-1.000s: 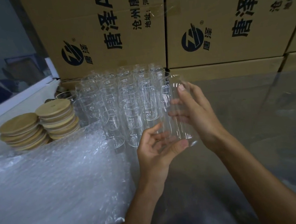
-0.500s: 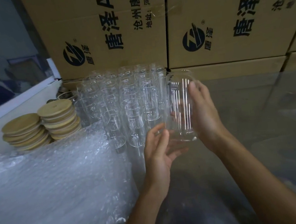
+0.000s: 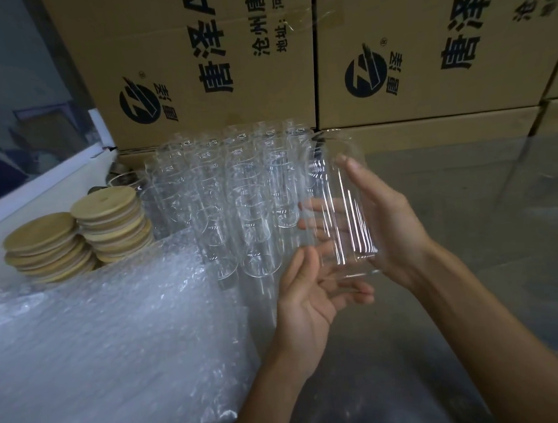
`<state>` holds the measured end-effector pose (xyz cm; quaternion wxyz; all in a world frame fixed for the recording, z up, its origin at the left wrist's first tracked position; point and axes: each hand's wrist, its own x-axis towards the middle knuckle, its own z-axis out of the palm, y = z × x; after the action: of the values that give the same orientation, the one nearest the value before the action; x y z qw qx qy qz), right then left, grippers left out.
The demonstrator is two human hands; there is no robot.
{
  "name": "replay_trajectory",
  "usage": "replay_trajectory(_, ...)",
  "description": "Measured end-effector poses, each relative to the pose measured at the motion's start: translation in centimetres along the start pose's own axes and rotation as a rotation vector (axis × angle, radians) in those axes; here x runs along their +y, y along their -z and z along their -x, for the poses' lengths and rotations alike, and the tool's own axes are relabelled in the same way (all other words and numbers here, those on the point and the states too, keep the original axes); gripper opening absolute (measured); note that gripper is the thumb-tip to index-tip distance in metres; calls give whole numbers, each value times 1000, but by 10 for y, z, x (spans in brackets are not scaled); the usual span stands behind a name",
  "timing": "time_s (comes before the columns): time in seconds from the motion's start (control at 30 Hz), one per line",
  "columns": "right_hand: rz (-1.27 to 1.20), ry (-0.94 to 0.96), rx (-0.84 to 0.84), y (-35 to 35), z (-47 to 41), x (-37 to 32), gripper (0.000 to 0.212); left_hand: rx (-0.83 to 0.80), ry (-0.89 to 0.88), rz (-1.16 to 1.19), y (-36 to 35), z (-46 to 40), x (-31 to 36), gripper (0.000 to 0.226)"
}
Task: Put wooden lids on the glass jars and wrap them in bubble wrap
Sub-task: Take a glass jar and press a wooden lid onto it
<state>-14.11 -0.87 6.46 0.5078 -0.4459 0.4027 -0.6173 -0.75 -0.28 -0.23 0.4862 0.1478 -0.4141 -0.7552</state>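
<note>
Gripping a lidless glass jar (image 3: 341, 205), right hand (image 3: 387, 221) fingers blurred behind glass, left hand (image 3: 313, 296) spread beneath.

The right half of the worktop (image 3: 476, 226) lies bare, so a hand can pass freely there. Cardboard boxes (image 3: 408, 45) wall off the back edge, with packed glass jars (image 3: 222, 199) just before them. Stacked wooden lids (image 3: 79, 237) and heaped bubble wrap (image 3: 96, 348) block the left side.

Right hand (image 3: 383, 215) raised, fingers curled in a grip, left hand (image 3: 313, 296) palm up, fingers relaxed
</note>
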Motion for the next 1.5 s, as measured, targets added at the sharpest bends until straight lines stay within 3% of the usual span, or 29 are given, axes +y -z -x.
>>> replay_trajectory(0.1,-35,-52,27,0,-1,3,72,17,53,-25,-1,-1,-1,81)
replay_trajectory(0.23,81,107,168,-4,-5,11,75,137,-30,-141,0,-3,-6,65)
replay_trajectory(0.37,195,218,214,-8,-6,14,58,167,-125,-304,2,-3,-8,83)
replay_trajectory(0.47,134,156,169,-9,-4,11,51,161,-142,-330,5,-3,-7,68)
replay_trajectory(0.6,33,-2,132,-7,0,6,81,61,-29,-184,4,-2,-6,61)
replay_trajectory(0.7,-6,-49,121,-8,1,4,82,25,19,-213,4,-3,-5,60)
replay_trajectory(0.9,218,135,200,-8,1,13,61,181,-102,-343,13,-5,-6,40)
replay_trajectory(1.03,241,153,126,-5,-1,16,67,176,-159,-486,19,-3,-11,60)
replay_trajectory(1.13,367,118,16,0,-1,14,73,301,-178,-688,21,-3,-17,82)
replay_trajectory(1.3,581,118,-43,-5,1,17,85,465,-265,-870,31,-5,-20,75)
replay_trajectory(1.5,722,116,-29,-13,0,25,88,529,-289,-946,37,-4,-24,84)
